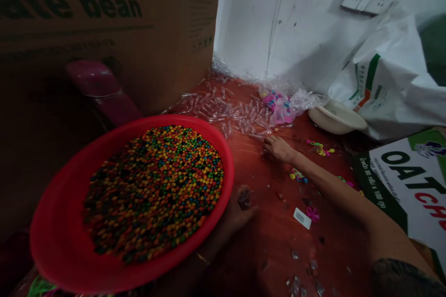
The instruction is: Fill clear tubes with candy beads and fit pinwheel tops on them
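Observation:
My left hand (234, 217) is beside the right rim of a red basin (226, 158), its fingers closed around a small bunch of clear plastic pieces (245, 197). Their exact shape is blurred. The basin holds a heap of small, multicoloured candy-like beans (163, 181). Farther forward, my right hand (279, 149) reaches down to the red tabletop, at the near edge of a spread of small clear plastic tubes (240, 113). Its fingers are bent and together; what lies under the fingertips is hidden.
A large cardboard box (167, 46) stands behind the basin. A bag of colourful plastic bits (278, 104), a cream bowl (336, 118) and a white sack (386, 79) are at the back right. Pinwheel-like pieces (312, 213) and a white rectangular piece (302, 218) lie under my right forearm.

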`<state>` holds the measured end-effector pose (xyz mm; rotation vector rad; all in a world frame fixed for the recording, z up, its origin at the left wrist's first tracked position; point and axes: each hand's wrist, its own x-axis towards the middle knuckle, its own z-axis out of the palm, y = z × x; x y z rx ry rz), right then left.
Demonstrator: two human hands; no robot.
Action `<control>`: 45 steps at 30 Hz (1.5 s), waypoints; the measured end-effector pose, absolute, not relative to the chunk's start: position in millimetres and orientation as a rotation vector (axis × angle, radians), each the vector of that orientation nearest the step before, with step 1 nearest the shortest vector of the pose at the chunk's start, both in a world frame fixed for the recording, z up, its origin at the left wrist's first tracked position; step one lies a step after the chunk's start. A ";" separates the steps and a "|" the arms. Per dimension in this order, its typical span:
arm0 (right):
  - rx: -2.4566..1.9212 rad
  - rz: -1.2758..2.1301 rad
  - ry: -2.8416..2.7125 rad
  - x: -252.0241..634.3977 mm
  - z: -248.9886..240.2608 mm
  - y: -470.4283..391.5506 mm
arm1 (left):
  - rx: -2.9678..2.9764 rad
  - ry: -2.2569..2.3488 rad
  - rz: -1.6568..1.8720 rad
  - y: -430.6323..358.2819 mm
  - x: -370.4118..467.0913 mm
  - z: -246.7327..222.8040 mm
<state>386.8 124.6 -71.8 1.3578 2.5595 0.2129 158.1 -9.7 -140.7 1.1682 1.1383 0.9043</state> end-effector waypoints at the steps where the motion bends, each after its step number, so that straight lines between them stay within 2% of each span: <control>1: 1.390 0.239 2.578 383.7 -70.0 125.9 | 1.170 1.136 0.887 -9.6 157.5 -138.4; 8: 1.976 0.245 2.292 333.1 -77.5 162.1 | 1.212 1.136 0.763 -5.4 152.3 -120.5; 13: 2.028 0.226 2.192 319.8 -89.0 149.3 | 1.220 1.121 0.767 -4.8 150.8 -122.3; 17: 1.989 0.183 2.163 339.4 -69.2 129.1 | 1.247 1.109 0.764 -5.2 151.0 -126.6; 22: 2.056 0.117 2.191 371.2 -43.8 143.6 | 1.286 1.097 0.765 -5.1 151.4 -127.8; 25: 2.018 -0.089 2.227 372.2 -52.1 152.3 | 1.303 1.082 0.763 -4.8 151.1 -127.8; 30: 2.150 -0.122 2.254 363.6 -70.5 144.7 | 1.348 1.091 0.766 -4.1 150.2 -120.2; 32: 2.276 -0.278 2.289 369.1 -67.7 141.3 | 1.321 1.111 0.782 -3.7 151.0 -116.4; 34: 2.399 -0.642 2.337 378.9 -60.0 137.5 | 1.310 1.113 0.798 -3.0 152.6 -115.3; 39: 2.710 -2.142 2.107 391.5 -41.4 107.8 | 1.277 1.058 0.872 -1.6 156.2 -126.2; 41: 2.786 -2.340 2.023 385.6 -41.6 88.6 | 1.259 1.021 0.904 -1.8 155.4 -129.8; 45: 2.818 -2.508 1.944 364.1 -52.7 49.7 | 1.369 0.822 1.007 -7.0 152.4 -120.7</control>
